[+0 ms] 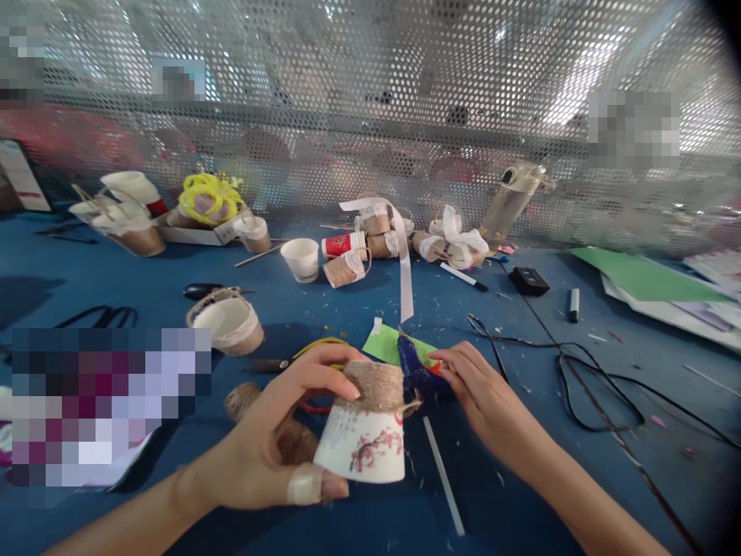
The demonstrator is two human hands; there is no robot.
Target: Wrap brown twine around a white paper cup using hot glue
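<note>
Head view: left hand (278,428) curved wide around the cup (370,448), fingers on its twine (376,386), thumb near its wide lower end. Right hand (486,390): fingers together, pinching the gun (414,363) at its orange part, just beside the cup. Box (202,235) bears a yellow bundle (209,194); basket (246,336) stands open. Both hands angle inward from below

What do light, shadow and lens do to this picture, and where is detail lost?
Head view: bright glare streaks the perforated screen at upper right; a soft shadow darkens the blue table at far left; blocky patches hide detail at lower left and along the top; a dark curve cuts the right edge; small lettering on the held cup is too soft to read.
</note>
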